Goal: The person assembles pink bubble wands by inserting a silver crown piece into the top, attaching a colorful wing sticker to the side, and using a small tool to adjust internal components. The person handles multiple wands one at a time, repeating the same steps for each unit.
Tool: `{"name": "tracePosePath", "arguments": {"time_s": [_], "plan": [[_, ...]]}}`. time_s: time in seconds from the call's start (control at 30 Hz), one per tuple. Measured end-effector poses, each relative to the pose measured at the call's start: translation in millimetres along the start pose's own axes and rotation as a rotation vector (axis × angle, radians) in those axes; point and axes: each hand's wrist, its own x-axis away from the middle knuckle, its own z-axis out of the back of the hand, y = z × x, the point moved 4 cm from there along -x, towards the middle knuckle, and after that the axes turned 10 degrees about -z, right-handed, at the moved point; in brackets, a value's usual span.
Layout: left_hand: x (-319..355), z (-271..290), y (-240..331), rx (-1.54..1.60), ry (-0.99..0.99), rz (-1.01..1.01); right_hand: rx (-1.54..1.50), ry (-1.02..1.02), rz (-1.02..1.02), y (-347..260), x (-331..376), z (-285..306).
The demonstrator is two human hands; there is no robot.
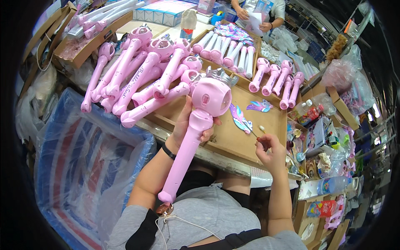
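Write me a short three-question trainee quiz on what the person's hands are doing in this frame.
1. True or false: the left hand grips the pink plastic toy wand by its handle.
2. What lies on the brown cardboard tray just beyond the right hand?
A. scissors
B. a flat colourful wing-shaped cutout
C. a tape roll
3. Fill in: the right hand pinches a thin ____ between its fingertips.

Key:
1. True; the crowned head points away from the person.
2. B
3. stick-like tool; its exact kind is too small to tell.
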Motion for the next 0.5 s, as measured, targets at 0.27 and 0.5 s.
{"name": "tracePosePath", "arguments": {"time_s": [0.27,0.5], "plan": [[6.8,5.6,-4.8,0.176,-0.014,0.081,0.058,0.320,0.461,-100.2,10.5,4.4],[-10.1,15.6,3.5,0.277,-0.089,0.071,0.157,0.280,0.506,-104.6,-13.3,-9.6]]}}
